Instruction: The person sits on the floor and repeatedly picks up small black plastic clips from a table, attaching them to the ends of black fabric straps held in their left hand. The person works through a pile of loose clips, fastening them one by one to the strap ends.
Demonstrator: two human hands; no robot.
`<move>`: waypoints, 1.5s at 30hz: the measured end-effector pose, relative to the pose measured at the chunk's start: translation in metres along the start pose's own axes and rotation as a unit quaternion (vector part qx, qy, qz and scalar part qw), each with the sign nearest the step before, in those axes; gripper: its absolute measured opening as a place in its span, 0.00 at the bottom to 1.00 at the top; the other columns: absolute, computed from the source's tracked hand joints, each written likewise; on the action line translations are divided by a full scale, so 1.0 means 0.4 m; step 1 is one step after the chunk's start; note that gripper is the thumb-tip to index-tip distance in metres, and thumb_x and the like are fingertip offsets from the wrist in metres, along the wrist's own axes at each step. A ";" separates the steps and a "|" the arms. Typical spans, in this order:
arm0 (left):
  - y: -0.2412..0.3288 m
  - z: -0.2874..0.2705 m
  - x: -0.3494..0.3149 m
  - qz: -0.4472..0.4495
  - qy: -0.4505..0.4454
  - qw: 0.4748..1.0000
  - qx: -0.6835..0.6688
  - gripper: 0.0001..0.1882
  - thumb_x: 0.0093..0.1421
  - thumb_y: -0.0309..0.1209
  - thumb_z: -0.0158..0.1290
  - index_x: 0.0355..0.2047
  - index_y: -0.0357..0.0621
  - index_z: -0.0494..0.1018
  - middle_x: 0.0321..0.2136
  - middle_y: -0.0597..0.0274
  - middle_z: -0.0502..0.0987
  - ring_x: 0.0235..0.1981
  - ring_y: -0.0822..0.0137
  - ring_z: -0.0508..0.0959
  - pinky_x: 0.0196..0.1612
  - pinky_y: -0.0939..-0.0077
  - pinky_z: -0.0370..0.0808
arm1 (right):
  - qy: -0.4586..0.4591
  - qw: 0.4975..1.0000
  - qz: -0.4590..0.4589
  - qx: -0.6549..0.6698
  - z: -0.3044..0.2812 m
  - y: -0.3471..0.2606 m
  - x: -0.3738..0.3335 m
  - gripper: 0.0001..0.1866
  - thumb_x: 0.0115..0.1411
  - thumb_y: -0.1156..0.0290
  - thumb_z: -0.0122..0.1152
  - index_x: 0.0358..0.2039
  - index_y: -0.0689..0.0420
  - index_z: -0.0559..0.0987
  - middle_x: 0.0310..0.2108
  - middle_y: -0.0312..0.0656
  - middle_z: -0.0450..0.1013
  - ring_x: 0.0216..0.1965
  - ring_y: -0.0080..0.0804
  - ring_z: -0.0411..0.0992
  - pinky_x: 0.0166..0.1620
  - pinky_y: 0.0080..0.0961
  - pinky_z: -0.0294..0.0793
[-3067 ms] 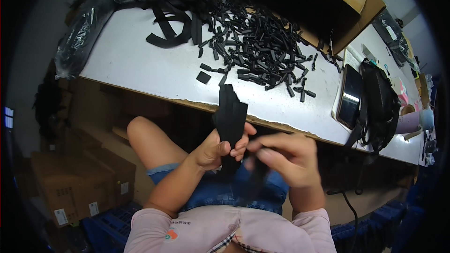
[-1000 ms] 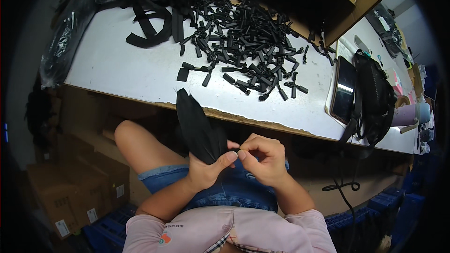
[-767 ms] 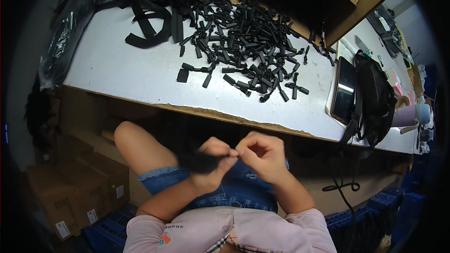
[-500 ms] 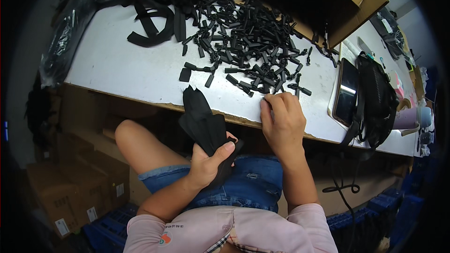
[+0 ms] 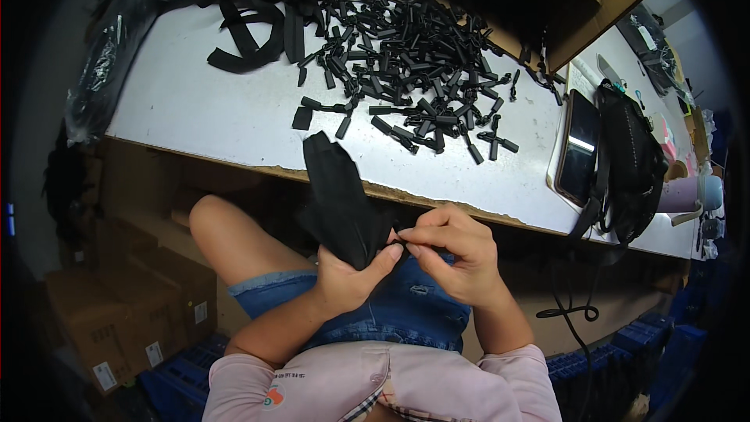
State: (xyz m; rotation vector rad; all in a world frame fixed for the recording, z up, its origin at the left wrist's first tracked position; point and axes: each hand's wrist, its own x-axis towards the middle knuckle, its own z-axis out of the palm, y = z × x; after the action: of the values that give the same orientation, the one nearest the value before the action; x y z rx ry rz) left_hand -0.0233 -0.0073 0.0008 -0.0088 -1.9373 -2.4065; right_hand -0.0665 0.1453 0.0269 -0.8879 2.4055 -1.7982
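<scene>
Wrap (image 5: 100, 70): glossy plastic, well left of the left fingers (image 5: 385, 258) and beyond them, on the counter (image 5: 176, 101).
Strips (image 5: 294, 35): loose black lengths, some curled, far beyond the left fingers.
Patch (image 5: 301, 117): black, flat, beyond the left fingers and a little left.
Bundle (image 5: 336, 195): black fabric, its upper end tilted out past the left fingers toward the counter edge.
Left fingers: curled round the lower part of Bundle, gripping it, thumb on top.
Piece (image 5: 400, 239): small and dark, mostly hidden, at the meeting of both hands' fingers.
Pile (image 5: 422, 62): many small black pulls, straight beyond the fingers.
Right fingers (image 5: 441, 232): pinched on Piece, just beside the left thumb.
Pinch: the step in hand looks like fine two-handed work on Piece; the next move seems to call for a firm left hold and precise right fingertips.
Phone (image 5: 576, 152): right of the right fingers.
Bag (image 5: 631, 152): black, just past Phone.
</scene>
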 end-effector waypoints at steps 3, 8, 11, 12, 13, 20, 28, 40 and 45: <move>0.001 -0.003 -0.007 -0.014 0.000 1.000 0.023 0.06 0.49 0.19 0.51 0.30 0.35 0.69 0.25 0.64 0.70 0.26 0.78 0.69 0.30 0.86 0.67 | -0.021 0.997 -0.043 -0.055 -0.003 0.001 0.001 0.15 0.38 0.85 0.57 0.31 0.60 0.76 0.25 0.39 0.67 0.24 0.27 0.66 0.26 0.18 0.66; 0.003 -0.002 -0.010 -0.022 0.025 0.999 0.028 0.08 0.49 0.20 0.52 0.32 0.35 0.69 0.26 0.64 0.71 0.27 0.78 0.70 0.31 0.87 0.68 | -0.010 0.988 -0.102 -0.118 0.011 0.011 -0.001 0.17 0.39 0.85 0.59 0.34 0.60 0.75 0.26 0.40 0.66 0.24 0.27 0.67 0.25 0.18 0.66; 0.007 -0.001 -0.012 -0.047 0.045 0.998 -0.024 0.08 0.49 0.21 0.52 0.32 0.36 0.70 0.27 0.64 0.72 0.28 0.78 0.70 0.32 0.87 0.68 | 0.101 0.995 0.016 -0.005 0.053 -0.002 -0.022 0.11 0.44 0.84 0.58 0.31 0.63 0.74 0.25 0.40 0.66 0.23 0.22 0.67 0.24 0.15 0.67; 0.011 0.002 -0.011 -0.043 0.049 0.997 -0.031 0.08 0.49 0.22 0.52 0.32 0.36 0.70 0.27 0.64 0.72 0.29 0.78 0.70 0.32 0.86 0.68 | 0.114 0.991 0.046 0.057 0.066 0.001 -0.033 0.09 0.45 0.84 0.57 0.30 0.64 0.73 0.25 0.40 0.66 0.23 0.21 0.67 0.24 0.14 0.67; 0.012 0.004 -0.010 -0.040 0.052 0.997 -0.038 0.09 0.50 0.22 0.52 0.33 0.36 0.70 0.27 0.64 0.72 0.29 0.78 0.71 0.33 0.86 0.68 | 0.126 0.982 0.076 0.119 0.079 0.008 -0.047 0.07 0.46 0.83 0.56 0.29 0.64 0.73 0.25 0.40 0.67 0.23 0.20 0.67 0.24 0.13 0.67; 0.006 -0.004 -0.004 0.004 0.031 0.998 -0.046 0.09 0.51 0.22 0.51 0.34 0.35 0.70 0.28 0.62 0.72 0.31 0.75 0.71 0.35 0.83 0.68 | 0.117 0.934 0.150 0.303 0.097 0.017 -0.048 0.02 0.50 0.82 0.54 0.26 0.66 0.72 0.24 0.38 0.66 0.19 0.15 0.63 0.19 0.10 0.61; 0.023 -0.021 -0.002 -0.061 -0.031 0.997 -0.036 0.09 0.47 0.23 0.52 0.30 0.33 0.71 0.28 0.58 0.71 0.30 0.72 0.71 0.34 0.82 0.67 | -0.060 0.835 0.319 0.445 0.028 0.037 -0.033 0.03 0.50 0.80 0.55 0.22 0.63 0.71 0.17 0.33 0.65 0.13 0.11 0.57 0.14 0.09 0.54; -0.005 -0.019 -0.007 -0.057 -0.022 0.996 -0.060 0.09 0.51 0.23 0.50 0.34 0.34 0.70 0.30 0.61 0.71 0.31 0.75 0.71 0.36 0.82 0.67 | -0.014 0.821 0.344 0.455 0.039 0.035 -0.030 0.04 0.49 0.80 0.55 0.23 0.63 0.70 0.17 0.35 0.64 0.12 0.13 0.57 0.13 0.12 0.55; 0.004 -0.002 -0.009 -0.026 0.009 0.999 -0.031 0.09 0.51 0.21 0.49 0.34 0.34 0.69 0.31 0.60 0.71 0.33 0.74 0.70 0.36 0.82 0.67 | 0.065 0.928 0.202 0.306 0.084 0.025 -0.056 0.03 0.51 0.78 0.54 0.25 0.64 0.70 0.21 0.35 0.64 0.17 0.14 0.58 0.18 0.11 0.56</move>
State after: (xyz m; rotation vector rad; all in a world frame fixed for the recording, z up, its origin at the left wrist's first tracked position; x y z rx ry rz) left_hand -0.0195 -0.0083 0.0021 0.0614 -1.8775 -2.4899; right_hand -0.0407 0.1276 -0.0007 -0.1979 1.7020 -2.2463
